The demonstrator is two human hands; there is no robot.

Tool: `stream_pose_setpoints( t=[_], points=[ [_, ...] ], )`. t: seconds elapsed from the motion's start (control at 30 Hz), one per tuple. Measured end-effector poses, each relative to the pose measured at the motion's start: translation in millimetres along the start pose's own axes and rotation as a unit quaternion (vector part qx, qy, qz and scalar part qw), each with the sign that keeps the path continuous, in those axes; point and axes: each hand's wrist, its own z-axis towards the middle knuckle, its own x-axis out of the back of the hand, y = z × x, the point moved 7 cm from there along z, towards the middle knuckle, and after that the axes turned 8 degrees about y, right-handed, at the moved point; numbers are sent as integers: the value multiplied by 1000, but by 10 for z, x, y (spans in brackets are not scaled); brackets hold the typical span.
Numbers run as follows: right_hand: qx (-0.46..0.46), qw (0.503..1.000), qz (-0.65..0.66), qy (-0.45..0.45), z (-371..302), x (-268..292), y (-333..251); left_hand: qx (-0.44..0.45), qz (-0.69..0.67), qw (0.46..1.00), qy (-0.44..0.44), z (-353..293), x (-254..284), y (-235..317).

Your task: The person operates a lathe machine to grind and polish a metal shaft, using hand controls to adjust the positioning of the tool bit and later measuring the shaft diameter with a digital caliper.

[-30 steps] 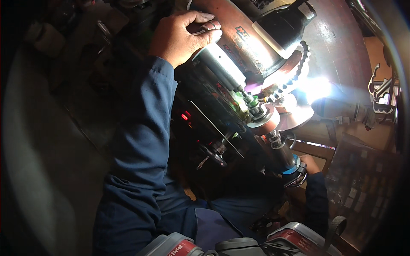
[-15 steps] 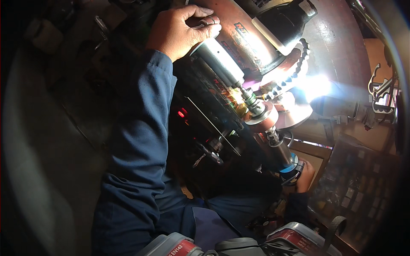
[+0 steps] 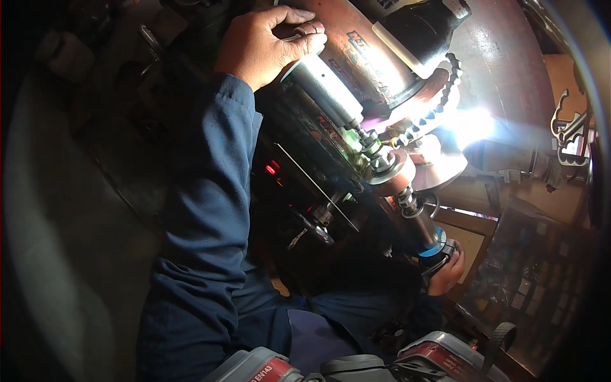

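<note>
My left hand (image 3: 267, 48) is curled closed at the upper end of a shiny metal cylinder (image 3: 328, 92) on a grinding machine. What its fingers grip is partly hidden. From the cylinder a narrow stepped shaft (image 3: 372, 146) runs down through a thick copper-coloured disc (image 3: 396, 173). Below the disc, it meets a steel spindle (image 3: 417, 228) with a blue band. My right hand (image 3: 449, 274) wraps round the black collar (image 3: 438, 258) at the spindle's lower end. Beside the disc sits a second, wider round part (image 3: 442, 169), brightly lit.
A segmented coolant hose (image 3: 433, 118) bends toward the shaft. Above it is a black lamp-like housing (image 3: 423, 35), and a bright light (image 3: 474, 129) glares at right. A handwheel (image 3: 312, 230) stands below the machine bed. Metal handles (image 3: 569, 134) hang at far right.
Orange sparks near the shaft are gone. My right hand has turned and shifted at the black collar, and more of its fingers show. My left hand has barely moved.
</note>
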Motion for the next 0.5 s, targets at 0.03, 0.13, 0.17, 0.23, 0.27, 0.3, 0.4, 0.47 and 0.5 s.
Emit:
stream_pose_setpoints(
  t=[0.03, 0.13, 0.17, 0.23, 0.27, 0.3, 0.4, 0.47, 0.5],
  points=[
    [-10, 998, -30, -48, 83, -27, 49, 5, 2, 1000, -2, 0, -12, -4],
    [-44, 984, 29, -168, 341, -187, 524, -5, -32, 999, 4, 9, -33, -51],
    [-42, 984, 28, -169, 423, -190, 531, -5, -32, 999, 7, 12, -19, -42],
    [-112, 948, 86, -285, 460, -396, 525, -34, 14, 999, 9, 6, 5, 35],
    [-111, 948, 87, -286, 523, -419, 473, -34, 15, 999, 10, 2, 8, 43],
    [-137, 929, 79, -336, 534, -479, 426, -21, 10, 1000, 8, -1, 7, 33],
    [-154, 889, 65, -427, 628, -612, 692, 0, -14, 1000, 3, 1, 5, -1],
    [-146, 868, 64, -471, 656, -690, 765, 7, -27, 1000, 0, 0, 1, -26],
    [-92, 860, 22, -502, 660, -729, 766, -22, -11, 1000, 3, 2, 2, -3]
  ],
)
